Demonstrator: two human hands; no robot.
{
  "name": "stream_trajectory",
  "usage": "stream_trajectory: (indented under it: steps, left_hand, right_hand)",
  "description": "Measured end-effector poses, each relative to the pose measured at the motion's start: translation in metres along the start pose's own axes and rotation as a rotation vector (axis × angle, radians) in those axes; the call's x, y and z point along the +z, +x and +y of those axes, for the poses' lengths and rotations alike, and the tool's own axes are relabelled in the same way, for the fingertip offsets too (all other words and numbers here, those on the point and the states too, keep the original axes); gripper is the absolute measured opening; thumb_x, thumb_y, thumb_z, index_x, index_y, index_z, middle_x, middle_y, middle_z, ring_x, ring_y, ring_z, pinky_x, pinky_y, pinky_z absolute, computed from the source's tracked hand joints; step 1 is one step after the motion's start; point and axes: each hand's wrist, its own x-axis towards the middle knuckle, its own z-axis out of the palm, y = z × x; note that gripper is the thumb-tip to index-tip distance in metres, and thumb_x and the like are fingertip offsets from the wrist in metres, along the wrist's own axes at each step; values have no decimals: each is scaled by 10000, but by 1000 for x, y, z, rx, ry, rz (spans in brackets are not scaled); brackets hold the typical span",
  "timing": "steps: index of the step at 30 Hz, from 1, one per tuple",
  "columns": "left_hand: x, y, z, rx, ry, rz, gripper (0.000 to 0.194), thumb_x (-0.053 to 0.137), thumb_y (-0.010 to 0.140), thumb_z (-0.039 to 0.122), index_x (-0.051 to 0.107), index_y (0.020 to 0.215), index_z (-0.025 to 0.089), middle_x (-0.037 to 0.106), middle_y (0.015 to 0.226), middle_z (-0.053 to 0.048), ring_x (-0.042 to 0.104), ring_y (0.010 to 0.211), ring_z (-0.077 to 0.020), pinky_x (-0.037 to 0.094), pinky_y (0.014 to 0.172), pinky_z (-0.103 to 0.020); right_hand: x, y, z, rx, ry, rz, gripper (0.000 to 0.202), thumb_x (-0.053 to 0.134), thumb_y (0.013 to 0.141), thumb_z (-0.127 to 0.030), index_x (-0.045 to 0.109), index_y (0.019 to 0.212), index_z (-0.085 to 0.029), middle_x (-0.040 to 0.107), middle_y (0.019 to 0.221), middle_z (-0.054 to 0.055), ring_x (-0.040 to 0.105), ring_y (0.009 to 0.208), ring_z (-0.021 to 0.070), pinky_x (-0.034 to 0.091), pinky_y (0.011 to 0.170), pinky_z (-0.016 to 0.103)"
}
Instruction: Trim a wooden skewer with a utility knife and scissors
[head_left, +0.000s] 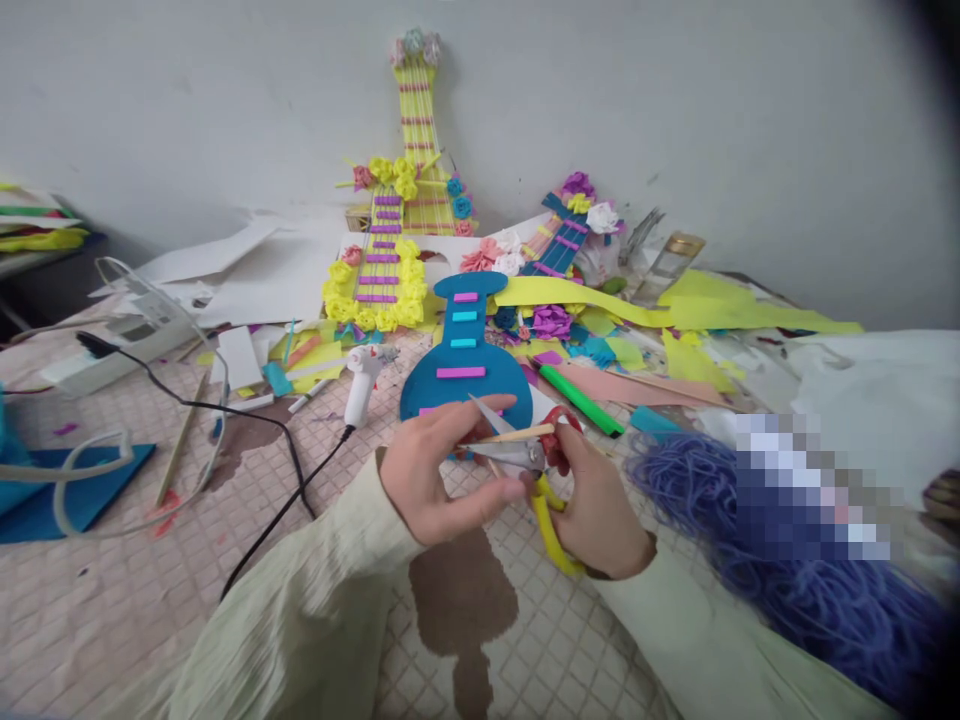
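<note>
My right hand (604, 500) is closed round scissors (517, 455) with a red and a yellow handle. The blades point left, spread apart, in front of my left hand (439, 470). A thin wooden stick (517, 434) runs across the blades, its left end at the curled fingers of my left hand, which seem to grip it. My left index finger and thumb reach out above and below the blades. Just behind my hands lies a blue guitar-shaped cutout (465, 350) with pink and light blue strips across it; my hands hide its lower part.
A white glue gun (362, 385) stands left of the cutout, its black cable crossing the table. Decorated paper instruments (384, 250) lean against the wall. A green marker (579, 398), paper scraps and purple yarn (690, 490) lie to the right. A power strip (120, 350) is at left.
</note>
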Motion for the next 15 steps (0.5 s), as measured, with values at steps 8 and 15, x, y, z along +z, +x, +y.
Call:
stream_trajectory:
  steps: [8,15]
  left_hand:
    - [5,-1,-1,76,-141,94,309,533,784,405,552,858,105,622,654,-45,373,386,-45,324,380,-169]
    - [-1,-2,-3,223,-30,152,371,467,802,482,551,847,124,628,630,-41,400,387,-56,340,404,-174]
  right_hand:
    - [4,3,0,-163,-74,163,547,592,661,-278,374,1145,-148,449,1129,158,400,1103,308,379,895,468]
    - [10,6,0,-330,-188,119,744,552,691,-270,136,1297,-157,355,1222,171,285,1204,349,304,949,572]
